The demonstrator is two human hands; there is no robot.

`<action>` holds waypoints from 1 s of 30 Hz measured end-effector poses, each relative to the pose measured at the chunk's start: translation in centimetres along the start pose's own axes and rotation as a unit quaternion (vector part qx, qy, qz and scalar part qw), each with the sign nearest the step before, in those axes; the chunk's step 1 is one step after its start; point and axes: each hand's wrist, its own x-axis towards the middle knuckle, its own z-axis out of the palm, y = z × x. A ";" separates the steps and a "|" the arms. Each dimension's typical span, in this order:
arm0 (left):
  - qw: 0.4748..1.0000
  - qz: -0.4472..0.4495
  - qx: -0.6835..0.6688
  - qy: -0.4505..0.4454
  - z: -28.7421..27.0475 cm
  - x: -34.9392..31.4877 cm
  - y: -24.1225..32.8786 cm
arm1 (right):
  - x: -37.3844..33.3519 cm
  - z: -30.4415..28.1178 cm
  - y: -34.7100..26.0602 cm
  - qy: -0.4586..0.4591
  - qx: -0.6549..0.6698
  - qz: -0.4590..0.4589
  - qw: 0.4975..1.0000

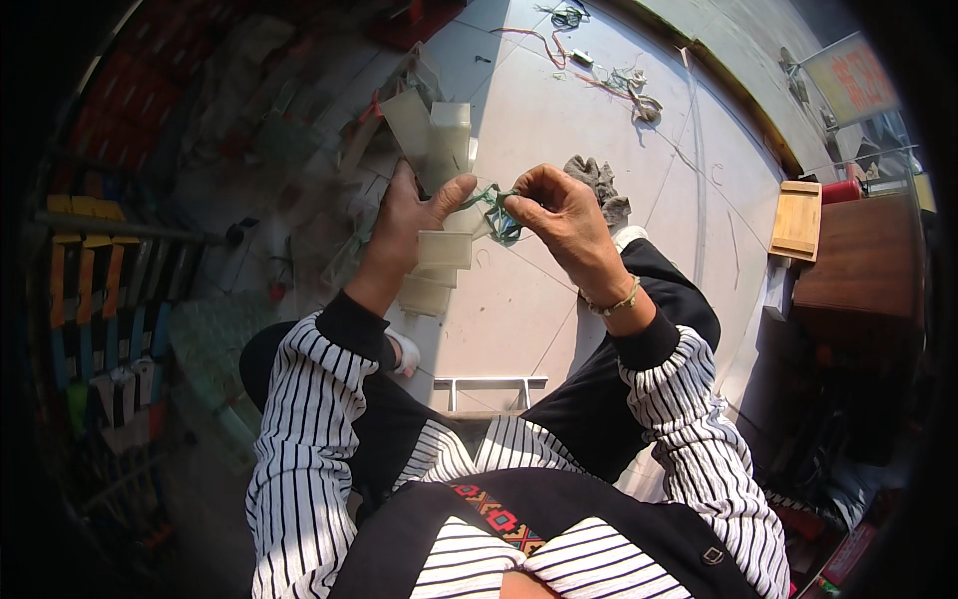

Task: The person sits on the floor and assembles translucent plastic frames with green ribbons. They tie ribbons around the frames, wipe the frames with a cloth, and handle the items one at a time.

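The left hand (414, 205) is partly closed around a stack of translucent plastic pieces (451, 140), its thumb raised toward the right hand; its other fingers are largely hidden behind the pieces. At least four of these pieces can be counted, two above the thumb and two below it; the rest overlap too much to number. The right hand (561, 212) is narrowed to a pinch, thumb against forefinger, holding one tangle of green strands (502, 218) that hangs in the gap between the hands and reaches to the left thumb. One beaded bracelet (621, 299) circles the right wrist. Just beyond the right hand lies one crumpled grey cloth item (602, 187) on the tiled floor (559, 120). Farther beyond it are two clumps of wire (647, 108). Well to its right is one wooden board (795, 222).
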 end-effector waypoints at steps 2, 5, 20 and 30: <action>1.000 0.021 0.013 -0.020 0.2 -0.3 0.1 | 0.0 0.2 0.1 0.000 -0.017 -0.002 1.000; 0.991 0.096 0.073 -0.050 0.6 -0.5 0.1 | -0.1 0.5 0.3 0.005 -0.026 -0.021 0.999; 0.993 0.100 0.048 -0.030 0.8 -0.7 0.4 | -0.1 0.7 0.3 0.000 -0.017 -0.094 0.995; 0.991 0.108 0.057 -0.046 0.8 -0.8 0.5 | -0.6 0.7 -0.7 -0.059 0.337 0.104 0.934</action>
